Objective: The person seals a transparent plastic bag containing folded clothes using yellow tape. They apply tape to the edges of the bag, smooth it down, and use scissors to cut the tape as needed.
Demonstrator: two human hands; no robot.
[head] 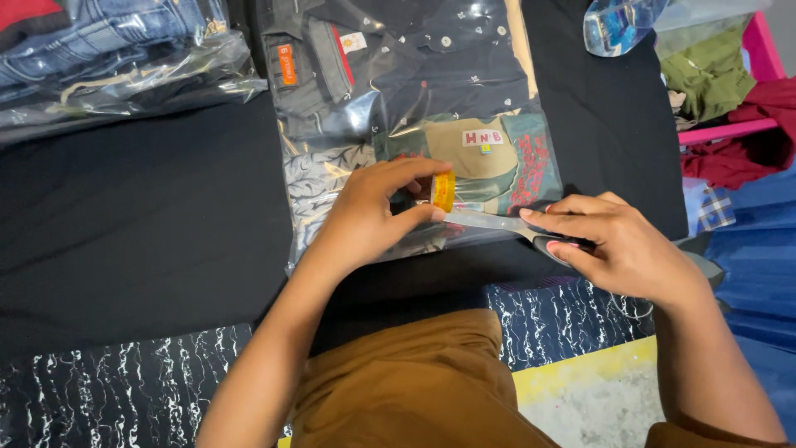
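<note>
Black cloth covered the worktop (pixel 149 224) where my left hand (pixel 369 217) pinched a small, light, stiff orange tape roll (pixel 444 191) by its rim over the slippery clear garment bag (pixel 332 178), my right hand (pixel 618 245) gripping scissors (pixel 518 228).

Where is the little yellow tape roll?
In the head view, near the middle, the yellow tape roll is pinched in the left hand, over the clear bag of clothes, just left of the right hand.

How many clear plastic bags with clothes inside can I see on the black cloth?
2. One clear bag lies in the middle, under the left hand and right hand. Another bag lies at the top left. More may be outside the picture.
</note>
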